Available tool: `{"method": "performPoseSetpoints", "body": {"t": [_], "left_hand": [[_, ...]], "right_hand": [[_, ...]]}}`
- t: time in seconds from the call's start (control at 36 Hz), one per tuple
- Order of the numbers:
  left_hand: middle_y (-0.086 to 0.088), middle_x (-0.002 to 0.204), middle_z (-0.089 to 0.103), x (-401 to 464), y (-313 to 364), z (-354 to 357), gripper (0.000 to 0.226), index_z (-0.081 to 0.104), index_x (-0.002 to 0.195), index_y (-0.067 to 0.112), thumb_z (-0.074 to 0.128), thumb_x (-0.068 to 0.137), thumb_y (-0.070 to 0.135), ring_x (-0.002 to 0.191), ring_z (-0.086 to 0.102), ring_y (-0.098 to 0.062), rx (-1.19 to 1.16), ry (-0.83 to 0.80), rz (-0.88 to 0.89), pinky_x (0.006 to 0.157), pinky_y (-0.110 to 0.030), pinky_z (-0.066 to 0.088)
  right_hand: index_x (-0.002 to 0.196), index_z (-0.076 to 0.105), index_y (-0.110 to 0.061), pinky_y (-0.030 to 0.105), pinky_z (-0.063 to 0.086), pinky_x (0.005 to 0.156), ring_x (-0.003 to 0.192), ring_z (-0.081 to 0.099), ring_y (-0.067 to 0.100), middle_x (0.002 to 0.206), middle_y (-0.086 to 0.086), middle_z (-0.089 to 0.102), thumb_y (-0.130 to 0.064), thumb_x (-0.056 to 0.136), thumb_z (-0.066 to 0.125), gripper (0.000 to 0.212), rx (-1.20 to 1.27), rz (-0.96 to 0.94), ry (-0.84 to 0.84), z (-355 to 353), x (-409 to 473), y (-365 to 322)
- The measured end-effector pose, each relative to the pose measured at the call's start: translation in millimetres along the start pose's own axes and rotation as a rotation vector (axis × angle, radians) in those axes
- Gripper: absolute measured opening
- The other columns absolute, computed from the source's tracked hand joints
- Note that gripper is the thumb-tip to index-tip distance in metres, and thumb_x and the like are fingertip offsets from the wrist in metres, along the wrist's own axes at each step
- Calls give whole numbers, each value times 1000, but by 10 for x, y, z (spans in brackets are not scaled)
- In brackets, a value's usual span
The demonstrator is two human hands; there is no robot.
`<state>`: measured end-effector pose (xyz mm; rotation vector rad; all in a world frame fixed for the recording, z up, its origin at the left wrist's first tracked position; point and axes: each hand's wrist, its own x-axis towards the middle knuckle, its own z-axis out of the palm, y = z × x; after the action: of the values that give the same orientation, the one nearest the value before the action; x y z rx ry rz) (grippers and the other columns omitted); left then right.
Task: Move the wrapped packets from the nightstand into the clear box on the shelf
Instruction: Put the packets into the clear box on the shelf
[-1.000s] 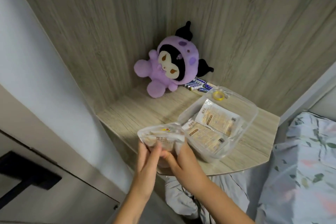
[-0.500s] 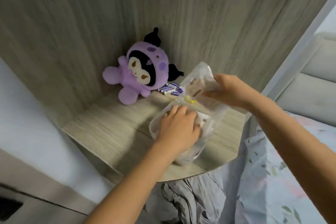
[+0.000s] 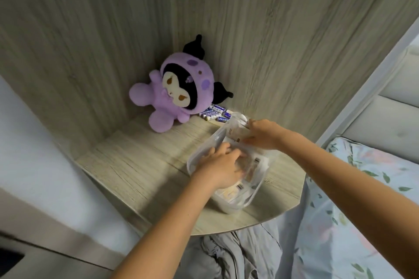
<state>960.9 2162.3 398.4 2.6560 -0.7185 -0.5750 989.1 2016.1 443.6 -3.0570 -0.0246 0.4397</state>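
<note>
The left hand [image 3: 223, 166] lies palm down inside the clear box [image 3: 235, 205], fingers spread flat on the wrapped packets [image 3: 249, 171] and pressing rather than pinching, so it is not clamped on anything. At about two o'clock from it, the right hand [image 3: 260, 135] is at the far end of the box with its fingers curled onto a packet [image 3: 233, 132] that stands tilted against the box's far rim; it appears to be pinching that packet's edge, though the fingertips are blurred.

As I judge it, this is the placing step: packets are being settled into the box. The next move calls for laying the tilted packet flat on the stack, easing the left hand out from under its path, and then letting go.

Counted: one clear box, sitting on the wooden shelf [image 3: 140, 165] toward its front right edge. Inside, at least three packets show below the left hand, plus the one in the right hand; the exact number cannot be told under the hand and the clear plastic. At eleven o'clock from the box sits one purple plush toy [image 3: 179, 88] in the back corner, and just beside it, at twelve o'clock from the box, a small pile of blue batteries [image 3: 216, 113], roughly seven. The bed [image 3: 353, 222] lies at four o'clock.
</note>
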Motion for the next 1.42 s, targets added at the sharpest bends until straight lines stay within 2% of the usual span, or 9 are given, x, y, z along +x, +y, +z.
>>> {"method": "performPoseSetpoints", "body": {"t": [0.19, 0.28, 0.36, 0.47, 0.58, 0.67, 0.86, 1.06, 1.42], "left_hand": [[7, 153, 15, 8, -6, 6, 44, 35, 137, 39, 49, 94, 42, 137, 20, -28, -8, 4, 9, 109, -45, 22], [8, 155, 10, 35, -14, 21, 45, 34, 138, 39, 48, 95, 40, 138, 17, -30, 9, -12, 16, 110, -47, 21], [8, 155, 9, 49, -11, 36, 45, 34, 137, 38, 49, 94, 40, 137, 17, -31, 16, -11, 19, 111, -46, 20], [6, 154, 11, 56, 1, 36, 47, 32, 138, 39, 47, 94, 36, 136, 17, -31, 24, -9, 10, 112, -46, 19], [3, 154, 11, 68, 36, 30, 46, 30, 139, 35, 44, 95, 35, 136, 17, -33, 58, -6, -19, 112, -47, 21], [2, 154, 12, 76, 47, 25, 46, 27, 139, 32, 42, 96, 38, 136, 18, -33, 67, -20, -25, 111, -47, 21], [5, 151, 14, 58, 60, 18, 46, 28, 139, 37, 43, 96, 39, 134, 19, -28, 38, -25, -35, 110, -43, 19], [9, 151, 17, 14, 103, -72, 48, 33, 137, 40, 50, 92, 42, 135, 20, -28, -14, -35, -52, 111, -44, 26], [3, 134, 51, -67, 345, -296, 35, 55, 126, 25, 38, 97, 35, 124, 40, -24, 263, 301, 143, 98, -38, 35]], "right_hand": [[123, 46, -1, 40, 47, 80, 106, 57, 37, 117, 17, 54, -24, 93, 55, 38, 1, -8, 192, 118, -62, 36], [95, 54, -7, 34, 40, 71, 101, 58, 36, 109, 18, 59, -22, 91, 57, 15, -22, -11, 233, 113, -61, 92], [65, 37, -18, 28, 33, 67, 97, 58, 33, 103, 16, 62, -27, 89, 60, 35, -10, -22, 142, -9, -42, 144], [94, 54, -9, 37, 45, 76, 101, 59, 36, 109, 19, 61, -19, 92, 54, 11, -61, -13, 136, 69, -31, 40], [132, 41, -2, 38, 42, 91, 113, 46, 32, 126, 15, 47, -26, 88, 49, 50, -260, -3, 320, 303, -115, 4], [129, 52, -10, 42, 42, 80, 96, 52, 32, 114, 10, 56, -20, 71, 72, 63, -309, 62, 577, 280, -143, 91], [144, 33, -20, 38, 42, 90, 115, 41, 29, 131, 5, 50, -23, 95, 50, 52, -81, 6, 419, 258, -21, 280], [129, 55, -17, 36, 40, 94, 109, 48, 29, 123, 7, 55, -36, 92, 54, 41, 174, -149, 539, 200, -130, 438], [132, 48, -15, 30, 39, 97, 116, 48, 25, 122, 6, 56, -27, 93, 56, 42, 375, 133, 596, 329, -875, 629]]}}
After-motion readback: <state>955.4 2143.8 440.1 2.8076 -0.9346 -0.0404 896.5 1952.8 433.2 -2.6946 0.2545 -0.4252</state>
